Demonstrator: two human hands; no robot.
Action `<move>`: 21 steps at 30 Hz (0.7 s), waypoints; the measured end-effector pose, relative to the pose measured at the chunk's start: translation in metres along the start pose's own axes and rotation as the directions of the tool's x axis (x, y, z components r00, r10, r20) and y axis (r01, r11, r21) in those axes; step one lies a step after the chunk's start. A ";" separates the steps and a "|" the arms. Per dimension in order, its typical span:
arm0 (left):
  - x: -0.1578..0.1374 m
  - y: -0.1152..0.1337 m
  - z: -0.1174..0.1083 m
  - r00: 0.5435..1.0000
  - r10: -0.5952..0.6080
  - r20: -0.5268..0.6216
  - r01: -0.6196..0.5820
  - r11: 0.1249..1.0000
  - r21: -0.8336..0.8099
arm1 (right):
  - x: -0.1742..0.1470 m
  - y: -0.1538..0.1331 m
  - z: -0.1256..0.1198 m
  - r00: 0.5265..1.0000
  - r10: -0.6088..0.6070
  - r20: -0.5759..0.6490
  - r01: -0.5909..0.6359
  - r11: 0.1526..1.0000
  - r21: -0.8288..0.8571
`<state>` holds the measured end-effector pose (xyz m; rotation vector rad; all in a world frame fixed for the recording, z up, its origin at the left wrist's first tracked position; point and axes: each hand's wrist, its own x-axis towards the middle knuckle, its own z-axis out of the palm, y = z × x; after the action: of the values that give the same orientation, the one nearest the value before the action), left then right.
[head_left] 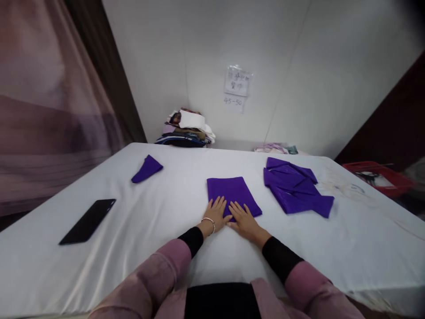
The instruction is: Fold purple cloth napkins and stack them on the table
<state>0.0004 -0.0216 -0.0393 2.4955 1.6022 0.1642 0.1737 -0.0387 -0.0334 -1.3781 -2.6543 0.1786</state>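
Observation:
A folded purple cloth (229,188) lies flat on the white-covered table in front of me. My left hand (216,213) rests on its near left part, fingers stretched out, a bracelet at the wrist. Beside it my right hand (244,221) lies flat on the near edge of the same cloth, fingers spread. The two thumbs nearly meet. Off to the right sits a loose heap of purple cloth (292,188). A smaller purple piece (148,169) lies apart at the back left.
A dark flat panel (89,221) lies on the white table cover (149,248) at the left. Behind the table stands a pile of folded clothes (189,130) by the wall. A red basket (392,188) is beyond the right edge. A pinkish curtain (49,110) hangs at the left.

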 end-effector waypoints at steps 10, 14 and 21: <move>0.051 -0.037 -0.033 0.995 -0.082 0.049 0.085 0.994 -0.068 | 0.021 -0.041 -0.016 0.993 -0.103 0.055 0.100 0.993 0.062; 0.065 -0.056 -0.038 0.994 -0.112 0.010 0.112 0.993 -0.040 | 0.027 -0.062 -0.003 0.980 -0.178 0.089 0.166 0.977 0.132; 0.067 -0.072 -0.022 0.989 -0.151 0.009 0.151 0.988 -0.014 | 0.024 -0.062 0.004 0.982 -0.172 0.079 0.156 0.972 0.174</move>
<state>-0.0398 0.0710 -0.0326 2.3488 1.7712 0.1455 0.1097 -0.0546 -0.0246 -1.1198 -2.7404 0.4458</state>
